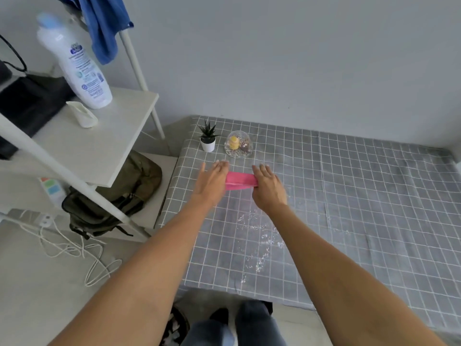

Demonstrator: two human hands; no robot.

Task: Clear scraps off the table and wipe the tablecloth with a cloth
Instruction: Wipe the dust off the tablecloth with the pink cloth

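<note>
A pink cloth [240,179] lies folded on the grey checked tablecloth [361,196], towards the table's far left. My left hand [212,181] rests on the cloth's left end with its fingers straight. The cloth's right end, where its two layers meet, is held at the thumb of my right hand [267,188]. Small white scraps [259,238] are scattered in a trail on the tablecloth, from just below my right hand towards the table's near edge.
A small potted plant [208,137] and a clear glass bowl [238,144] with small items stand at the table's far left corner. Left of the table is a white shelf [99,146] with a white bottle [74,63], a backpack [117,196] and cables [74,245] on the floor.
</note>
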